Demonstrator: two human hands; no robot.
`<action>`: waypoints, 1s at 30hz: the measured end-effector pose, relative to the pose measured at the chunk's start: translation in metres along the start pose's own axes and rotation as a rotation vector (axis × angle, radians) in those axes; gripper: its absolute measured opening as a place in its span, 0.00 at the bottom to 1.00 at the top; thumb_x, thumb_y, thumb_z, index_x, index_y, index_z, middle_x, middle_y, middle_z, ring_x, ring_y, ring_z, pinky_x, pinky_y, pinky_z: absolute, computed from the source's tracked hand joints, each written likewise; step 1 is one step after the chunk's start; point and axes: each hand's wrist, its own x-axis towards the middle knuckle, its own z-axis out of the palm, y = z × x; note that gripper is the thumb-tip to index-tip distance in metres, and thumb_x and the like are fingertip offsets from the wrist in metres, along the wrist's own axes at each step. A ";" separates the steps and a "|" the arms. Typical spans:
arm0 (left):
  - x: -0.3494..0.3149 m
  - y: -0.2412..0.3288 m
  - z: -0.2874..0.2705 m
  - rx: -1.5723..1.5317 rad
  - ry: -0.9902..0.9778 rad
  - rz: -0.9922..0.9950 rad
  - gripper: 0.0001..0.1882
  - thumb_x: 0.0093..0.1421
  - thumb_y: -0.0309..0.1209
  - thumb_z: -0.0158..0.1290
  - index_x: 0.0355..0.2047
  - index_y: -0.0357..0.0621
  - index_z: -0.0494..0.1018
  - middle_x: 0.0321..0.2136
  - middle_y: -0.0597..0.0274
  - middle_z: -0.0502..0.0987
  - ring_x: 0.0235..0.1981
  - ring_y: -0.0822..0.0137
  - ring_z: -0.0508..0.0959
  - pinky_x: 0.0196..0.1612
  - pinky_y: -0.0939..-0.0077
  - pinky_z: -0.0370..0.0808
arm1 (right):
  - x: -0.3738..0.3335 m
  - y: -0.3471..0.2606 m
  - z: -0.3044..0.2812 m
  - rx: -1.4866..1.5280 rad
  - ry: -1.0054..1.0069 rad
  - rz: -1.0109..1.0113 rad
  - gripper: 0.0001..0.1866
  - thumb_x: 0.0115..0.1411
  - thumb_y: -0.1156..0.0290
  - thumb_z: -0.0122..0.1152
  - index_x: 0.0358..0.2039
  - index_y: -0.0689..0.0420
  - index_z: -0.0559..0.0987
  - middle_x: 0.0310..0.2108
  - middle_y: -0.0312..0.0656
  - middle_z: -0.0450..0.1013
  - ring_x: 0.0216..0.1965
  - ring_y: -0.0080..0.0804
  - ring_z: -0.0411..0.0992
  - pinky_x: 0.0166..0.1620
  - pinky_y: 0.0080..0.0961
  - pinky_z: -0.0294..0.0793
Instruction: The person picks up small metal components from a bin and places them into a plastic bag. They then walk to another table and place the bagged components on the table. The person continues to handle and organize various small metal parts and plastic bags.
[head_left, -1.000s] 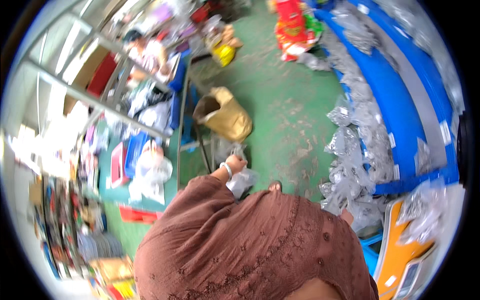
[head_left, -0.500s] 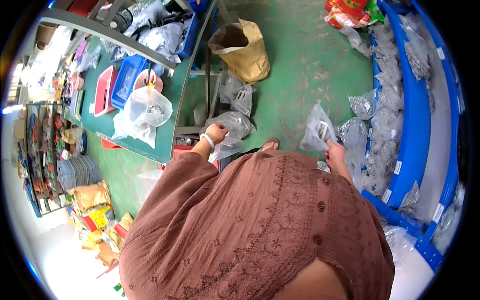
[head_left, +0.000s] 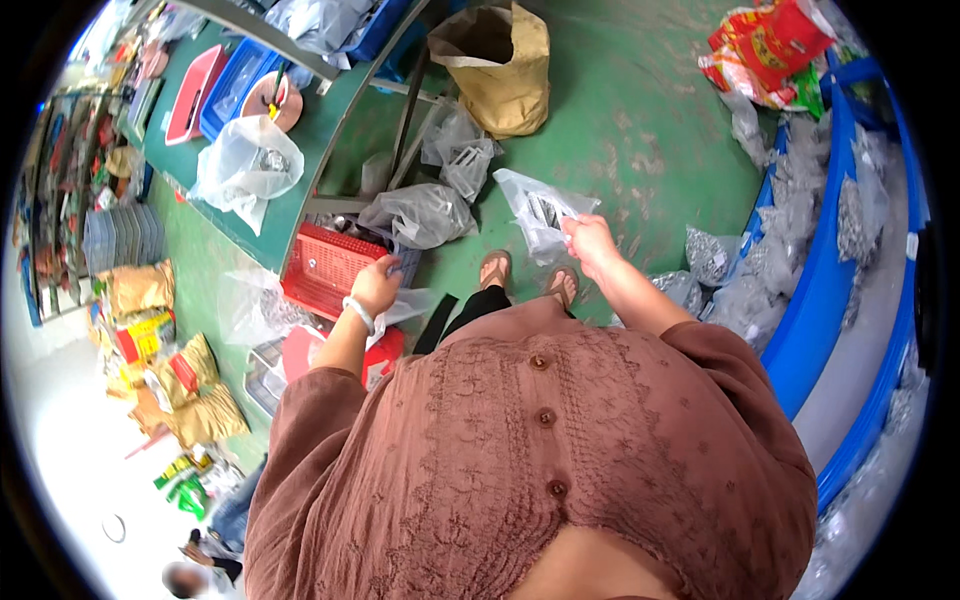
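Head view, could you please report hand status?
Right hand: holding clear bag of grey parts. Left hand: near red basket, grip unclear. Another bag nearby.

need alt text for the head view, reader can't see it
A person's right hand holds a clear plastic bag of grey parts above a green floor; the left hand is near a red plastic basket by a green-topped table.

The held bag (head_left: 537,218) looked thin, glossy plastic; the red basket (head_left: 332,262) was smooth plastic, the shirt (head_left: 480,430) matt, crinkled cloth, the floor (head_left: 630,110) scuffed.
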 end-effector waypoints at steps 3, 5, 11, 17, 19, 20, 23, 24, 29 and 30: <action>0.008 0.083 -0.013 -0.046 -0.097 0.137 0.22 0.49 0.31 0.46 0.48 0.53 0.63 0.24 0.46 0.73 0.28 0.51 0.74 0.33 0.62 0.69 | 0.001 -0.027 -0.003 -0.104 -0.106 -0.048 0.07 0.51 0.70 0.55 0.21 0.59 0.69 0.16 0.31 0.62 0.16 0.18 0.58 0.18 0.15 0.57; 0.014 0.130 -0.019 0.071 -0.151 0.299 0.27 0.48 0.29 0.45 0.51 0.59 0.58 0.22 0.46 0.73 0.25 0.49 0.73 0.31 0.60 0.70 | -0.002 -0.042 -0.005 -0.167 -0.170 -0.072 0.07 0.50 0.70 0.55 0.19 0.58 0.70 0.16 0.30 0.62 0.17 0.17 0.58 0.19 0.14 0.57; 0.036 0.191 -0.021 0.207 -0.335 0.482 0.38 0.46 0.26 0.44 0.57 0.59 0.45 0.20 0.50 0.73 0.23 0.52 0.73 0.27 0.61 0.68 | -0.021 -0.088 -0.004 -0.265 -0.226 -0.167 0.08 0.50 0.70 0.54 0.17 0.55 0.70 0.15 0.29 0.62 0.17 0.15 0.58 0.19 0.13 0.56; 0.053 0.204 -0.036 0.226 -0.368 0.483 0.39 0.43 0.23 0.44 0.57 0.55 0.46 0.25 0.49 0.74 0.28 0.53 0.74 0.31 0.63 0.69 | -0.033 -0.113 -0.010 -0.239 -0.251 -0.239 0.07 0.50 0.71 0.53 0.18 0.58 0.71 0.14 0.30 0.62 0.15 0.15 0.56 0.17 0.13 0.54; 0.062 0.202 -0.035 0.241 -0.379 0.511 0.38 0.42 0.23 0.44 0.57 0.54 0.48 0.25 0.49 0.74 0.29 0.53 0.74 0.32 0.64 0.70 | -0.035 -0.118 -0.012 -0.227 -0.272 -0.266 0.07 0.50 0.72 0.53 0.18 0.58 0.71 0.14 0.30 0.62 0.15 0.15 0.56 0.17 0.13 0.54; 0.063 0.202 -0.037 0.245 -0.354 0.530 0.37 0.43 0.24 0.44 0.57 0.54 0.48 0.24 0.49 0.74 0.28 0.53 0.74 0.31 0.63 0.69 | -0.036 -0.120 -0.011 -0.230 -0.274 -0.263 0.07 0.50 0.71 0.53 0.18 0.57 0.71 0.14 0.29 0.62 0.15 0.15 0.56 0.18 0.13 0.55; 0.067 0.204 -0.044 0.281 -0.340 0.577 0.36 0.45 0.26 0.44 0.57 0.54 0.48 0.21 0.48 0.73 0.25 0.52 0.73 0.29 0.61 0.69 | -0.040 -0.126 -0.004 -0.235 -0.285 -0.258 0.08 0.50 0.71 0.53 0.17 0.55 0.70 0.15 0.28 0.63 0.15 0.15 0.57 0.18 0.12 0.56; 0.071 0.203 -0.043 0.311 -0.377 0.586 0.36 0.45 0.26 0.44 0.57 0.54 0.48 0.21 0.48 0.73 0.25 0.52 0.73 0.28 0.61 0.69 | -0.040 -0.128 0.000 -0.232 -0.293 -0.259 0.08 0.50 0.71 0.53 0.17 0.55 0.70 0.15 0.28 0.63 0.15 0.15 0.57 0.18 0.12 0.56; 0.077 0.200 -0.045 0.316 -0.347 0.619 0.35 0.44 0.28 0.45 0.56 0.57 0.51 0.22 0.47 0.73 0.23 0.52 0.74 0.26 0.60 0.70 | -0.029 -0.124 -0.005 -0.184 -0.221 -0.297 0.05 0.49 0.74 0.53 0.19 0.59 0.73 0.15 0.32 0.64 0.15 0.16 0.58 0.16 0.15 0.54; 0.077 0.199 -0.046 0.334 -0.354 0.627 0.35 0.44 0.28 0.45 0.56 0.58 0.52 0.22 0.47 0.73 0.23 0.52 0.74 0.26 0.60 0.70 | -0.030 -0.122 -0.010 -0.179 -0.168 -0.283 0.05 0.49 0.74 0.53 0.19 0.58 0.73 0.15 0.32 0.65 0.15 0.17 0.59 0.16 0.15 0.54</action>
